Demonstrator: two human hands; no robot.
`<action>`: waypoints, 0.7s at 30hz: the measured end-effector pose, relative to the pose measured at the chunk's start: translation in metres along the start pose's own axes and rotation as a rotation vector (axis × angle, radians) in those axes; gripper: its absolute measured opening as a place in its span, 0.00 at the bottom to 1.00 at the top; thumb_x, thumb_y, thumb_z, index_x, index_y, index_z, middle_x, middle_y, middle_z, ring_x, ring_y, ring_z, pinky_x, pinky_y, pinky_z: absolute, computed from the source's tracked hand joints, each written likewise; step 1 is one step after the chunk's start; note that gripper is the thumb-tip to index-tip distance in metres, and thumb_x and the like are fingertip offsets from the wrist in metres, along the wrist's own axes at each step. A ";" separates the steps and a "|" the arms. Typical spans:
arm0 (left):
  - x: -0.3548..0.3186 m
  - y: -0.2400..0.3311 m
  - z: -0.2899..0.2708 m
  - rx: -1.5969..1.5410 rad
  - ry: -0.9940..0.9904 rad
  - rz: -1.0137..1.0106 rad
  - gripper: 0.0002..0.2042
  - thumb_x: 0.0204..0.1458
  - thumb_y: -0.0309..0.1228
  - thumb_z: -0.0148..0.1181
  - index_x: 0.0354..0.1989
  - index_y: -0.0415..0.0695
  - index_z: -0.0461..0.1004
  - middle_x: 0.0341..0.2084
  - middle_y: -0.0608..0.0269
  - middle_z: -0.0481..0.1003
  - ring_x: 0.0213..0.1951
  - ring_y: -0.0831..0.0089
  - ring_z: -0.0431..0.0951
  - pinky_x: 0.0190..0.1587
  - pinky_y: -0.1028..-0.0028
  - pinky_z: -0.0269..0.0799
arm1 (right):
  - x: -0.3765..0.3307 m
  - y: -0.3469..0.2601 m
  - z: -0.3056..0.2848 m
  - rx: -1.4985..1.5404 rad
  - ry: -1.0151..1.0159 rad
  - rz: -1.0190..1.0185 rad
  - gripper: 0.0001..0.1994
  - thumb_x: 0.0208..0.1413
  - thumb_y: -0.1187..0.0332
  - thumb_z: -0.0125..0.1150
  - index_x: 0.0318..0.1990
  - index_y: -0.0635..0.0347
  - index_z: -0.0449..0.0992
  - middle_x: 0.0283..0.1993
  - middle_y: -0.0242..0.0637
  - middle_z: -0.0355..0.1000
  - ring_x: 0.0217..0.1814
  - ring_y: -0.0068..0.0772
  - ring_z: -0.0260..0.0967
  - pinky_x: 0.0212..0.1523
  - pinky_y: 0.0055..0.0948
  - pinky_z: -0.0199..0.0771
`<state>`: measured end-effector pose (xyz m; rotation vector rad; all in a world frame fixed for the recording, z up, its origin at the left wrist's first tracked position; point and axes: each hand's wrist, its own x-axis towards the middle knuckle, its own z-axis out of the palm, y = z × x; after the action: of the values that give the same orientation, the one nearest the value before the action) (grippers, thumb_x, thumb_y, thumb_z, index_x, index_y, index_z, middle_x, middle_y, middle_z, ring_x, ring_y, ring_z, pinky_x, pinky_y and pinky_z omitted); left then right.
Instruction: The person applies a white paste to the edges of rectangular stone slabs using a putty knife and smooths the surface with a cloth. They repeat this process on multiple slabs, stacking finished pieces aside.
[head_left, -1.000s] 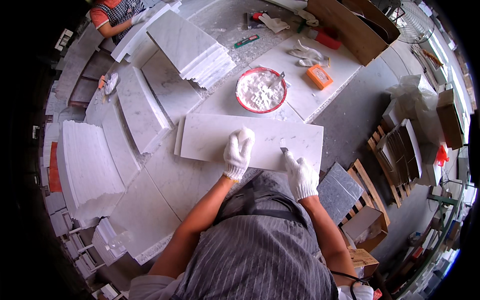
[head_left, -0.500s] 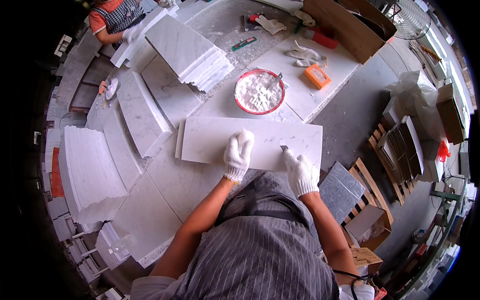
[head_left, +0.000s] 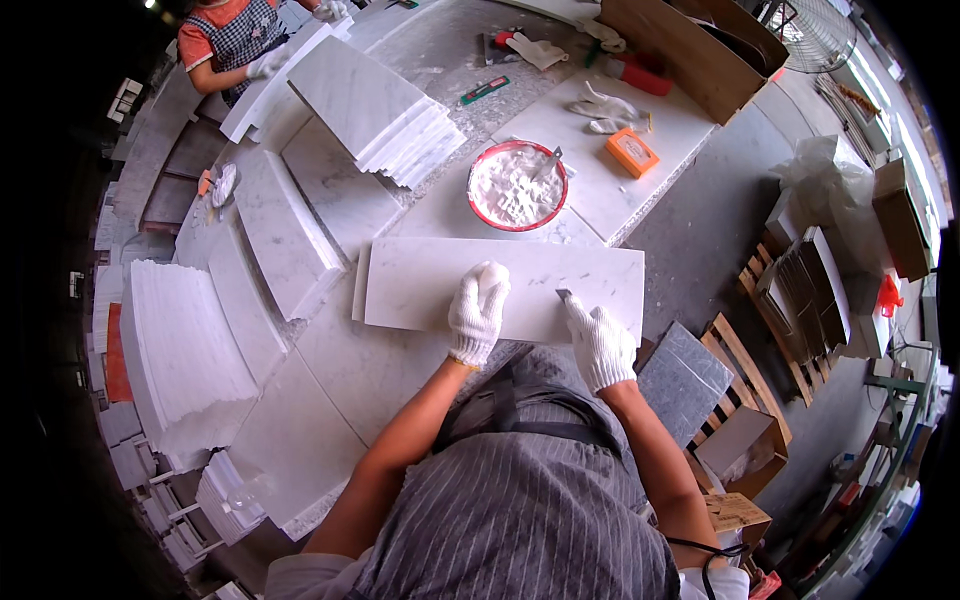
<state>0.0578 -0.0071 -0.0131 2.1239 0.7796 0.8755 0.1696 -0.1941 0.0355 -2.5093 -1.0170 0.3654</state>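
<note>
Slab (head_left: pixel 535 270) lies across mid-frame, below the bowl (head_left: pixel 480 207). Right hand (head_left: pixel 602 348), right of centre, closes around a small blade (head_left: pixel 564 295). Left hand (head_left: pixel 477 312), centre, curls over the slab; cannot tell whether it grips anything. Judgement: keep blade low, strokes light, slab steadied.

Can't read any text, number or sign. Can make out a pale printed patch on the top face of the orange box (head_left: pixel 632 153), on the tabletop (head_left: pixel 610 205); too small to read. Can see dark print on the upper face of the carton (head_left: pixel 738 514), at lower right; too blurred to read. Can't tell if the pale marks along the green cutter (head_left: pixel 485 90) are lettering; too tiny.
</note>
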 end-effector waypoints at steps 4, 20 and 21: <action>0.000 -0.001 0.001 -0.098 0.001 -0.058 0.16 0.56 0.31 0.66 0.52 0.40 0.74 0.42 0.54 0.79 0.42 0.58 0.81 0.47 0.65 0.77 | -0.017 -0.001 -0.015 -0.059 -0.093 0.028 0.19 0.61 0.65 0.57 0.60 0.40 0.75 0.31 0.47 0.72 0.31 0.51 0.75 0.31 0.47 0.74; 0.000 -0.001 0.006 -0.141 0.007 -0.074 0.16 0.56 0.26 0.66 0.53 0.41 0.75 0.44 0.56 0.81 0.45 0.63 0.82 0.50 0.67 0.76 | -0.022 0.004 -0.013 -0.028 -0.084 -0.027 0.21 0.61 0.68 0.54 0.62 0.40 0.70 0.33 0.45 0.72 0.31 0.51 0.77 0.29 0.47 0.76; 0.000 0.000 0.005 -0.147 -0.002 -0.086 0.16 0.56 0.26 0.66 0.53 0.41 0.75 0.44 0.56 0.81 0.45 0.63 0.82 0.50 0.67 0.76 | -0.024 0.004 -0.017 0.016 -0.078 -0.024 0.21 0.61 0.68 0.55 0.62 0.40 0.71 0.33 0.45 0.72 0.31 0.51 0.76 0.30 0.46 0.76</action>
<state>0.0615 -0.0085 -0.0154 1.9484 0.7761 0.8580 0.1617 -0.2186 0.0509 -2.4836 -1.0694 0.4660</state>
